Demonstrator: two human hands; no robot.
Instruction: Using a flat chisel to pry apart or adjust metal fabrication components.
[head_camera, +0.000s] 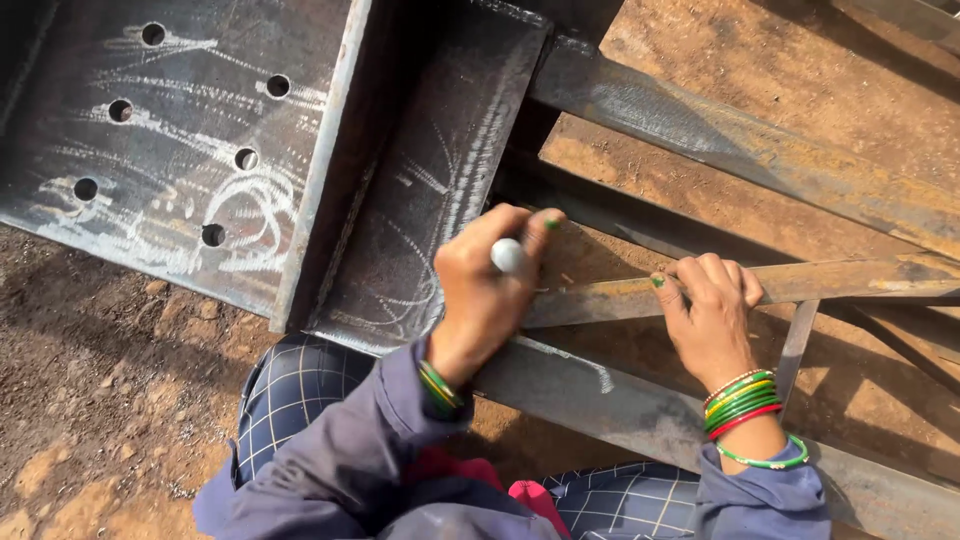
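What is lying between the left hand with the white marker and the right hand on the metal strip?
Only the bare metal strip runs between the left hand holding the marker and the right hand, as the head view shows.

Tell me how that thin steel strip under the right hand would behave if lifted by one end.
The steel strip is long, thin and flat, so it would probably stay stiff with slight sag. Being flat, it shouldn't roll. The right hand pins it on edge, so it may tip flat once released.

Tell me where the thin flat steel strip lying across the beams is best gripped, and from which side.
Grip the flat steel strip on its free span to the right of the right hand, coming from above and pinching across its narrow width. It lies flat, both long edges exposed there. The left hand, holding a white marker, crowds its near end.
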